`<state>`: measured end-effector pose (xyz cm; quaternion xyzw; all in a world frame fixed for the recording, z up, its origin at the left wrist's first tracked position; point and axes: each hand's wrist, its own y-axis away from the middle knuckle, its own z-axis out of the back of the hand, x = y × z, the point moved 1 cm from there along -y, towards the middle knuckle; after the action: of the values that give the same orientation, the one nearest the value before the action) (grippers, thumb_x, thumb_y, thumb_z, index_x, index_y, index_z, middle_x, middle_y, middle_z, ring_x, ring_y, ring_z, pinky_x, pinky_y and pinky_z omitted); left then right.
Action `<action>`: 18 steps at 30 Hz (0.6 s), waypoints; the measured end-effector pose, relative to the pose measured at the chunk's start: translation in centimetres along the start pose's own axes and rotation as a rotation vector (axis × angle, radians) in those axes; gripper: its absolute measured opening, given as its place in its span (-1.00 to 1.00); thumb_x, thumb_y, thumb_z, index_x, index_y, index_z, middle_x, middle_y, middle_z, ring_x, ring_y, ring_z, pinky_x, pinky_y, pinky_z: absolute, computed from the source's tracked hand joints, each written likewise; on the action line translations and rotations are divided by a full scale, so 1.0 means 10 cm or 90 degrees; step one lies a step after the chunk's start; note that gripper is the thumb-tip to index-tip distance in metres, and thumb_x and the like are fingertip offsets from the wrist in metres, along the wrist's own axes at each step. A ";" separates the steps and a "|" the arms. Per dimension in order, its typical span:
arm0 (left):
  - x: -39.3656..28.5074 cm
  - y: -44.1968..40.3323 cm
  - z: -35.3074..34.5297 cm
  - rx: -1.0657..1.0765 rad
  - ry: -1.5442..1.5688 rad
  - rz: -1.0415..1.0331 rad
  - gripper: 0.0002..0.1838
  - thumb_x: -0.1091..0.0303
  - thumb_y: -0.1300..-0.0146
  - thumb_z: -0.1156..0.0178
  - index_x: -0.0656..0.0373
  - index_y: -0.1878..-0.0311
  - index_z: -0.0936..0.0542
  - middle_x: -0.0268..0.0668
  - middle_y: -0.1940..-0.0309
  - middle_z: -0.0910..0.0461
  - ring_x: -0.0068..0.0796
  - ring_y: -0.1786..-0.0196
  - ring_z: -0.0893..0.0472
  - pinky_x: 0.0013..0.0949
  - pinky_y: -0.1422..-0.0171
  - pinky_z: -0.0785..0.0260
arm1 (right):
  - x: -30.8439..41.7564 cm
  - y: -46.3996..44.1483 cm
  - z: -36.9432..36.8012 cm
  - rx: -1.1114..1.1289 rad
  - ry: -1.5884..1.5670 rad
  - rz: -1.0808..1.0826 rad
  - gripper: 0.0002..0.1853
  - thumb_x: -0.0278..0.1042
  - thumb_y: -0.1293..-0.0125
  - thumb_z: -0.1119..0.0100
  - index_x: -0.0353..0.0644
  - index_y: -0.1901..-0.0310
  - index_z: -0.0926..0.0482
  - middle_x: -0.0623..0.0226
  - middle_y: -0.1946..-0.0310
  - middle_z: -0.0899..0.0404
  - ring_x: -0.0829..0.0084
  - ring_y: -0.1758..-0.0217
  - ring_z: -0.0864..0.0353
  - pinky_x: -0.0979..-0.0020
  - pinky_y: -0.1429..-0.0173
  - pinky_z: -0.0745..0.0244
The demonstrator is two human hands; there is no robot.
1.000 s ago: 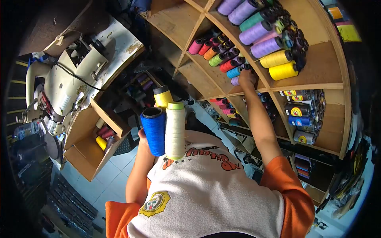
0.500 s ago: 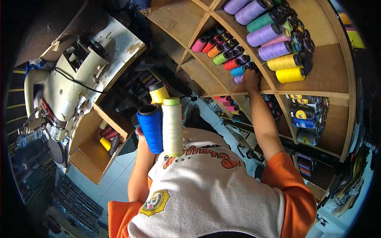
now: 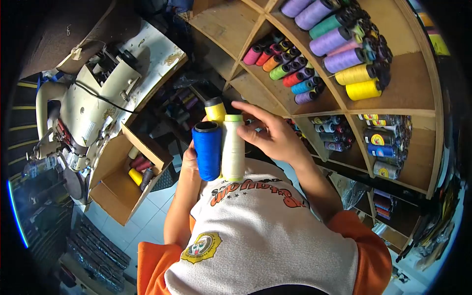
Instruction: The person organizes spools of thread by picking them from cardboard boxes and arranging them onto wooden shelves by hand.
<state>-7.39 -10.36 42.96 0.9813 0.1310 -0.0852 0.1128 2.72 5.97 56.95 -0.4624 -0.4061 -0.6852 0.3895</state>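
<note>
My left hand point(image 3: 191, 157) is closed round a bunch of thread cones held in front of my chest; its fingers are mostly hidden behind them. The bunch shows a blue cone point(image 3: 207, 152), a cream cone point(image 3: 232, 150) with a light green top, and a yellow cone point(image 3: 215, 112) with a black top behind them. My right hand point(image 3: 265, 130) is beside the cream cone, fingers spread, thumb close to its upper side. I see nothing in the right hand.
A wooden shelf point(image 3: 354, 109) with compartments of coloured thread cones stands at the right. At the left are a sewing machine point(image 3: 91, 105) on a worn white table point(image 3: 152, 46) and an open cardboard box point(image 3: 110, 196) with several cones inside.
My right hand has come out of the shelf compartment, away from the purple cone, and over to the cones in my left hand. The held cones have moved slightly right in view.
</note>
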 end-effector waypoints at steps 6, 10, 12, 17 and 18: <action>0.05 0.00 -0.16 0.099 -0.053 0.048 0.35 0.18 0.48 -0.61 0.21 -0.43 0.01 -0.05 -0.25 -0.33 -0.21 -0.26 -0.42 -0.18 -0.40 -0.19 | -0.14 0.12 0.18 0.126 -0.047 -0.081 -0.58 -0.24 -0.21 -0.25 -0.31 -0.03 -0.52 0.34 0.25 -0.57 0.64 0.25 -0.51 0.58 0.15 -0.46; 0.05 0.01 -0.25 0.184 -0.024 0.030 0.32 0.19 0.39 -0.58 0.16 -0.45 0.06 0.15 -0.22 -0.30 0.02 -0.24 -0.41 -0.03 -0.36 -0.23 | -0.17 0.26 0.67 -0.009 -0.053 -0.041 -0.66 -0.26 -0.17 -0.27 -0.28 0.07 -0.59 0.39 0.33 -0.59 0.64 0.33 -0.53 0.57 0.20 -0.48; 0.05 0.03 -0.17 0.215 0.007 0.052 0.29 0.18 0.38 -0.58 0.10 -0.45 0.04 0.14 -0.22 -0.30 0.07 -0.21 -0.43 0.02 -0.30 -0.29 | -0.22 0.28 1.02 -0.185 0.002 -0.094 -0.66 -0.26 -0.16 -0.29 -0.32 0.12 -0.59 0.38 0.35 -0.60 0.63 0.34 -0.54 0.57 0.22 -0.45; 0.05 0.11 -0.11 0.126 0.008 0.007 0.25 0.09 0.38 -0.58 0.01 -0.43 -0.05 0.13 -0.22 -0.30 0.14 -0.15 -0.46 0.01 -0.19 -0.41 | -0.97 0.03 1.55 -0.290 0.503 -0.036 -0.67 -0.27 -0.10 -0.35 -0.27 0.14 -0.59 0.18 0.36 -0.65 0.41 0.33 -0.63 0.44 0.19 -0.46; 0.03 0.12 -0.08 0.122 -0.007 0.011 0.24 0.06 0.38 -0.57 0.02 -0.43 -0.06 0.12 -0.22 -0.30 0.15 -0.14 -0.47 0.01 -0.18 -0.41 | -1.16 -0.05 1.60 -0.301 0.535 -0.084 -0.63 -0.28 -0.02 -0.39 -0.25 0.14 -0.59 0.07 0.30 -0.65 0.21 0.23 -0.66 0.32 0.12 -0.50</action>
<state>-6.69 -11.20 43.94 0.9882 0.1127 -0.1019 0.0199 10.42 22.63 49.69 -0.1947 -0.0753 -0.9093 0.3600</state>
